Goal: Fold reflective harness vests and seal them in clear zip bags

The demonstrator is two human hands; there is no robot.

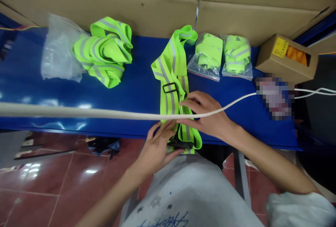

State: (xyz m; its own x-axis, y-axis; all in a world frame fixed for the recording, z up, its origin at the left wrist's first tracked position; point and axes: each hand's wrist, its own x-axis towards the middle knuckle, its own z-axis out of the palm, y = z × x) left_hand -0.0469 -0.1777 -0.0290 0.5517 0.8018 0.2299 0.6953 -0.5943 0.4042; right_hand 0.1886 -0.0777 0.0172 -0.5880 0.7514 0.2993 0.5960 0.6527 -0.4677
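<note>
In the head view, we see the green reflective belt with its long axis running away from our body, from the table's near edge toward the brown cardboard. The far loop bends to the right, and the black slider lies on its middle part. The left hand has the belt's lower end between its thumb and bent fingers, near a dark buckle. The right hand touches the belt's right side, its thumb and finger a little apart; we cannot tell if it pinches there, because a white cable crosses in front. So most of the belt lies beyond the left hand. The blue table is shiny, and below it we see red floor tiles.
</note>
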